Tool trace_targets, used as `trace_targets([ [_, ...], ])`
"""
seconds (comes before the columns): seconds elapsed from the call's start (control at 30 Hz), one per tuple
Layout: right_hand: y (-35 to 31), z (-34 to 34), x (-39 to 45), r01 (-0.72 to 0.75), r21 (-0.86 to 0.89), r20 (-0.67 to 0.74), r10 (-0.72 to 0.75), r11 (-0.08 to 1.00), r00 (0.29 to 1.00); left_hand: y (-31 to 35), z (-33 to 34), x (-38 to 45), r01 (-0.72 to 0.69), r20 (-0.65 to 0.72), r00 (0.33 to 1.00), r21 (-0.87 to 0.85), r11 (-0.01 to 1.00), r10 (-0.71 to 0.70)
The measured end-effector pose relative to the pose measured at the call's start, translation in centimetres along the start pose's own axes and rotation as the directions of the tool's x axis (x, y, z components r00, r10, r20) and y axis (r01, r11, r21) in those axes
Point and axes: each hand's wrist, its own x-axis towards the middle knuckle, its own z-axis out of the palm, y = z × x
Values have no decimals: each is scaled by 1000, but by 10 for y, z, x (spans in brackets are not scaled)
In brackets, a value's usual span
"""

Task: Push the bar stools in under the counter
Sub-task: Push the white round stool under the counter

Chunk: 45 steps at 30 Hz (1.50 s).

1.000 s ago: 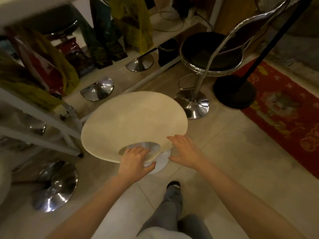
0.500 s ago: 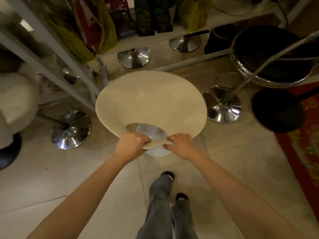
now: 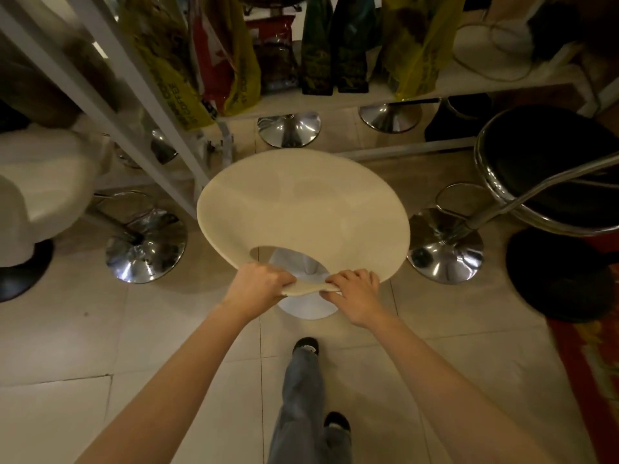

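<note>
A cream bar stool (image 3: pixel 301 209) with a cut-out in its low backrest stands in front of me on a white round base (image 3: pixel 306 306). My left hand (image 3: pixel 258 284) and my right hand (image 3: pixel 353 291) both grip the backrest's thin rim beside the cut-out. The white counter frame (image 3: pixel 134 95) slants down from the upper left, just past the seat's far edge. A black bar stool (image 3: pixel 542 169) with a chrome rail and chrome base (image 3: pixel 445 252) stands at the right. A white stool (image 3: pixel 43 182) is at the left edge.
Several chrome stool bases (image 3: pixel 145 246) sit on the tiled floor under and behind the counter. Yellow, red and green bags (image 3: pixel 234 61) stand on a low shelf at the back. A black round stand base (image 3: pixel 562 276) rests on a red rug at the right. My feet (image 3: pixel 306 344) are behind the stool.
My hands went from resting near the cut-out to gripping the backrest rim. The view has swung left and closer, with the cream stool nearer the counter frame.
</note>
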Motion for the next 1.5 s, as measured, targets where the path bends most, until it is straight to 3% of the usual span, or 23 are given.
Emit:
trace_targets([
  [0.2, 1, -19, 45, -8, -8, 14, 8, 1000, 1000, -35, 2, 36, 50, 40, 998, 1, 999, -50],
  [0.33, 3, -34, 77, 18, -12, -79, -19, 1000, 997, -55, -3, 64, 67, 37, 997, 37, 997, -69],
  [0.57, 8, -62, 132, 17, -32, -112, -20, 999, 993, -84, -16, 115, 86, -54, 995, 74, 994, -82],
  [0.87, 3, -86, 181, 13, -22, -112, -15, 1000, 994, -117, -27, 157, 85, -61, 995, 107, 991, -79],
  [1.5, 35, -131, 208, 112, -77, 24, -110, 991, 994, -97, -15, 194, 141, -141, 981, 43, 989, -134],
])
